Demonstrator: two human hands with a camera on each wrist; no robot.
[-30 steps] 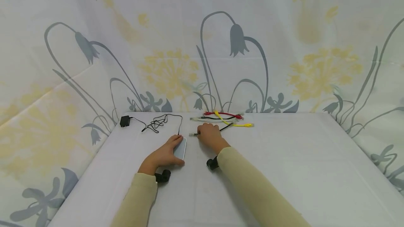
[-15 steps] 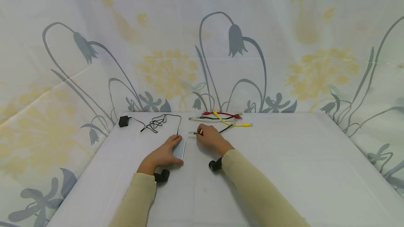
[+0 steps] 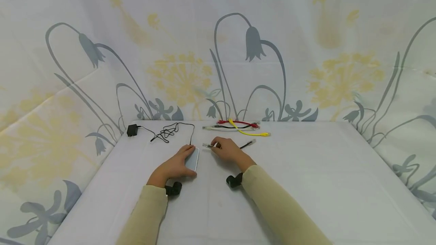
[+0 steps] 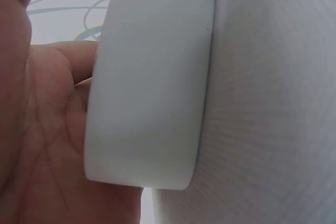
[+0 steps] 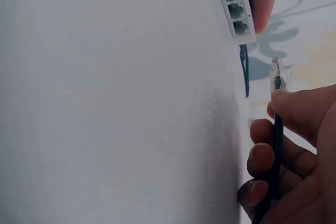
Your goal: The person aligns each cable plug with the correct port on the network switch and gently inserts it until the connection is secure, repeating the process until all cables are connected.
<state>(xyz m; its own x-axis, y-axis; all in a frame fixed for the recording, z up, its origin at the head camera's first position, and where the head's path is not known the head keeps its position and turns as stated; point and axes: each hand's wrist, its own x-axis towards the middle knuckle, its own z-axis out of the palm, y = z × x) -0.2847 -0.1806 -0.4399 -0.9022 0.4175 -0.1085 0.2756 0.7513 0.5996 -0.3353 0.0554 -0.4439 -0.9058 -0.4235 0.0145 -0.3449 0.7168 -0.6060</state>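
Note:
A small white network switch [image 3: 193, 160] stands on the table, its power lead running out from the far end. My left hand [image 3: 173, 166] grips it, fingers at the far end and thumb at the near end; its smooth side [image 4: 152, 77] fills the left wrist view. A row of ports [image 5: 234, 9] faces right, toward my other hand. My right hand [image 3: 227, 150] pinches a short black Ethernet cable [image 5: 279, 135] just behind its clear plug [image 5: 278, 74]. That plug points at the switch, a short gap from it. The cable's other end [image 3: 251, 142] sticks out beyond the hand.
Red [image 3: 223, 121], white [image 3: 226, 129] and yellow [image 3: 252, 132] Ethernet cables lie with another black one at the back of the table. A black power adapter [image 3: 132, 130] sits at the back left, its thin cord [image 3: 167, 131] loosely tangled. Floral cloth [image 3: 184, 82] hangs behind.
My right hand has drawn slightly nearer with the black cable, whose far end now shows separate from the yellow cable. My left hand keeps its grip on the switch.

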